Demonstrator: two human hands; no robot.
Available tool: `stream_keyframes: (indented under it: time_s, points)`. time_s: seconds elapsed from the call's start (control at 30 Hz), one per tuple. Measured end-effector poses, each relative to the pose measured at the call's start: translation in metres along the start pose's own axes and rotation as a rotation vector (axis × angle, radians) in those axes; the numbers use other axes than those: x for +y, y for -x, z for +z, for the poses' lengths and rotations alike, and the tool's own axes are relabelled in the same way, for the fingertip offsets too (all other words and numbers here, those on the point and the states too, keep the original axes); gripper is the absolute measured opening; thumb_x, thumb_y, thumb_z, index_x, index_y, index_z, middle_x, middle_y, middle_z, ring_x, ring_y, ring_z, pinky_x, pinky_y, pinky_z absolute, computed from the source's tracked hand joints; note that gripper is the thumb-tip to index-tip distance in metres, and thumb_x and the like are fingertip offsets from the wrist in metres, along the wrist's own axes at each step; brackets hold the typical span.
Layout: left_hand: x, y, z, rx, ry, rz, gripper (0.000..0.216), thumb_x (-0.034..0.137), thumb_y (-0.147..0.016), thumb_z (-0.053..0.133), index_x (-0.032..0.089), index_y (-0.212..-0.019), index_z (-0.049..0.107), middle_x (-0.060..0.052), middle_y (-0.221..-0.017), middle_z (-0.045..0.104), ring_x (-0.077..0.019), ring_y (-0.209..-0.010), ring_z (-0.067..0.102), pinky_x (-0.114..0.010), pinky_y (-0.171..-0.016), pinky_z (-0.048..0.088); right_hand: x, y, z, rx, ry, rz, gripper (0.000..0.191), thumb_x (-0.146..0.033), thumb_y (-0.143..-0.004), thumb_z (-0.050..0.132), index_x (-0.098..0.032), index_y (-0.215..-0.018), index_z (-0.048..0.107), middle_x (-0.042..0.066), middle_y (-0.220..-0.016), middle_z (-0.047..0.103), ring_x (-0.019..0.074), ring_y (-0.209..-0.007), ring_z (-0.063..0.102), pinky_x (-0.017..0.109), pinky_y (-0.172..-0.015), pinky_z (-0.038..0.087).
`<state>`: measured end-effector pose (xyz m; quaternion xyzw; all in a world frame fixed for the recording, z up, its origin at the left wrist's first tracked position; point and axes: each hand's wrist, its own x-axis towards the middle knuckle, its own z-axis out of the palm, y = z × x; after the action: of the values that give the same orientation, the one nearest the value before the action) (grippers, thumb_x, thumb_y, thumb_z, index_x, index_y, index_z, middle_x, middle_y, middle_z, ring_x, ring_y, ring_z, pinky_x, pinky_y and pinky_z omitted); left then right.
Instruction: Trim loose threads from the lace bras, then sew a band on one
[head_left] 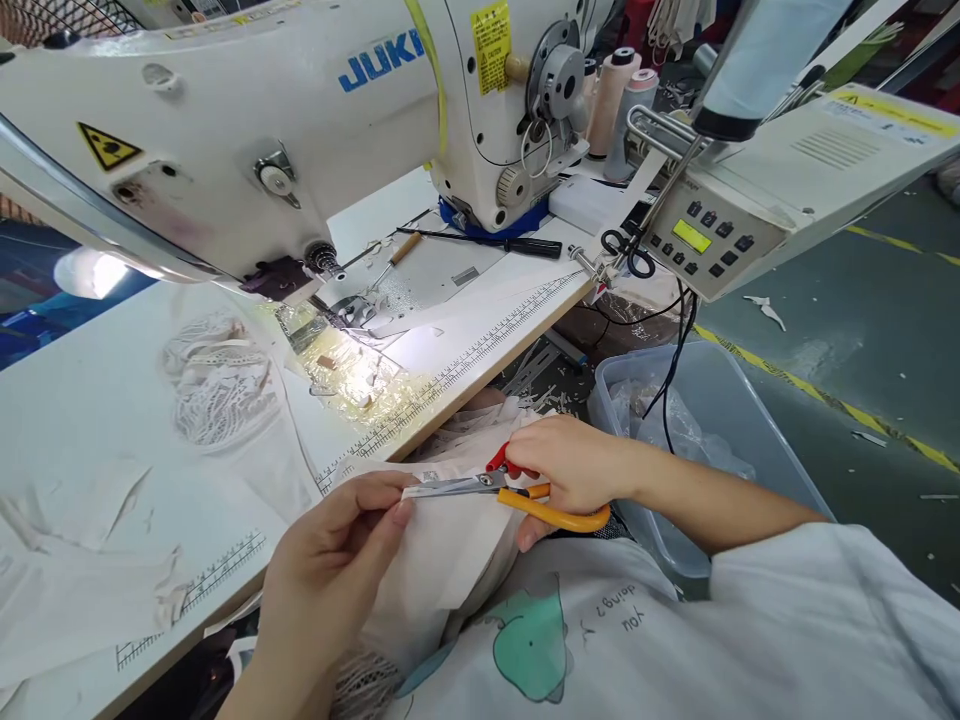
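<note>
Cloth [442, 560] is pinched in the left hand [330, 570], scissors [480, 487] gripped in the right hand [570, 465], in front of the sewing machine [262, 120].

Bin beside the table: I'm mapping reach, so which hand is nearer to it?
Right. The right hand, holding scissors, is just left of the bin, forearm crossing its rim. The left hand, pinching fabric, lies farther left, past the scissors.

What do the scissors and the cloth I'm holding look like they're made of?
The scissors in the right hand: blades look like bare metal, grey with a shine; handles seem glossy orange plastic. The cloth pinched by the left hand: likely thin white fabric, matte, folding softly.
</note>
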<state>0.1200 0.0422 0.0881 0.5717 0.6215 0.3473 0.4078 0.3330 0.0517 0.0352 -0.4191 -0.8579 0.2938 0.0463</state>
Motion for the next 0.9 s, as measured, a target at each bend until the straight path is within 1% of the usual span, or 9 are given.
stream_keyframes:
  time_s: [0.2, 0.27, 0.37, 0.47, 0.53, 0.63, 0.8, 0.83, 0.9]
  points:
    - [0.001, -0.002, 0.0, -0.019, 0.028, -0.033, 0.013, 0.032, -0.063, 0.068, 0.021, -0.062, 0.061, -0.004, -0.083, 0.066, -0.0198, -0.08, 0.059, -0.024, -0.064, 0.048, -0.004, 0.0, 0.001, 0.052, -0.026, 0.015, 0.055, -0.071, -0.063, 0.055, -0.016, -0.067, 0.054, 0.006, -0.069, 0.058, 0.0157, -0.059, 0.051, 0.026, -0.048, 0.032]
    - [-0.004, -0.005, -0.002, -0.038, 0.04, -0.027, 0.013, 0.032, -0.064, 0.069, 0.021, -0.063, 0.062, -0.004, -0.084, 0.066, -0.0184, -0.078, 0.059, -0.022, -0.062, 0.048, -0.004, 0.0, 0.001, 0.049, -0.02, 0.019, 0.055, -0.072, -0.064, 0.054, -0.016, -0.065, 0.053, 0.006, -0.069, 0.058, 0.0156, -0.059, 0.051, 0.026, -0.048, 0.032]
    - [-0.015, -0.013, -0.009, -0.109, 0.054, -0.013, 0.017, 0.035, -0.063, 0.071, 0.02, -0.063, 0.062, -0.004, -0.083, 0.067, -0.0165, -0.074, 0.06, -0.019, -0.057, 0.048, -0.006, -0.001, 0.002, 0.036, -0.009, 0.036, 0.055, -0.071, -0.066, 0.053, -0.016, -0.063, 0.052, 0.007, -0.068, 0.058, 0.0163, -0.059, 0.052, 0.026, -0.048, 0.032]
    - [-0.023, -0.018, -0.013, -0.137, 0.042, -0.014, 0.021, 0.039, -0.062, 0.072, 0.02, -0.063, 0.063, -0.006, -0.084, 0.067, -0.0179, -0.076, 0.06, -0.02, -0.057, 0.049, -0.008, -0.002, 0.007, 0.03, -0.001, 0.054, 0.053, -0.069, -0.069, 0.051, -0.017, -0.059, 0.05, 0.006, -0.063, 0.056, 0.0161, -0.056, 0.05, 0.027, -0.048, 0.031]
    - [-0.021, -0.018, -0.012, -0.131, 0.037, -0.03, 0.023, 0.04, -0.062, 0.072, 0.019, -0.064, 0.062, -0.007, -0.085, 0.066, -0.0194, -0.077, 0.06, -0.022, -0.057, 0.05, -0.007, -0.003, 0.011, 0.053, -0.023, 0.045, 0.052, -0.068, -0.071, 0.05, -0.018, -0.056, 0.047, 0.005, -0.059, 0.054, 0.015, -0.053, 0.047, 0.027, -0.048, 0.03]
    - [-0.01, -0.013, -0.007, -0.118, 0.053, -0.043, 0.02, 0.037, -0.063, 0.07, 0.019, -0.064, 0.061, -0.007, -0.082, 0.066, -0.0193, -0.076, 0.06, -0.023, -0.058, 0.049, -0.002, -0.002, 0.016, 0.118, -0.128, 0.037, 0.052, -0.068, -0.072, 0.048, -0.019, -0.056, 0.042, 0.001, -0.056, 0.049, 0.0126, -0.051, 0.042, 0.025, -0.048, 0.03]
    - [0.001, -0.009, -0.003, -0.106, 0.056, -0.038, 0.016, 0.034, -0.065, 0.068, 0.019, -0.064, 0.061, -0.005, -0.078, 0.065, -0.0193, -0.078, 0.059, -0.023, -0.059, 0.048, 0.009, 0.002, 0.012, 0.266, -0.229, 0.042, 0.05, -0.068, -0.072, 0.049, -0.018, -0.07, 0.043, 0.002, -0.07, 0.051, 0.0124, -0.058, 0.042, 0.024, -0.052, 0.032]
    - [0.0, -0.009, -0.004, -0.115, 0.062, -0.042, 0.017, 0.034, -0.064, 0.069, 0.019, -0.064, 0.062, -0.006, -0.078, 0.065, -0.0192, -0.077, 0.059, -0.023, -0.057, 0.048, 0.01, 0.003, 0.009, 0.257, -0.225, 0.037, 0.05, -0.068, -0.071, 0.05, -0.018, -0.072, 0.044, 0.002, -0.072, 0.051, 0.0126, -0.059, 0.042, 0.024, -0.053, 0.033]
    - [-0.002, -0.01, -0.005, -0.123, 0.085, -0.051, 0.018, 0.035, -0.063, 0.07, 0.019, -0.063, 0.062, -0.005, -0.078, 0.066, -0.0188, -0.075, 0.06, -0.022, -0.056, 0.047, 0.009, 0.003, 0.005, 0.172, -0.188, 0.039, 0.047, -0.064, -0.068, 0.056, -0.018, -0.072, 0.046, 0.003, -0.073, 0.053, 0.0133, -0.061, 0.044, 0.025, -0.054, 0.033]
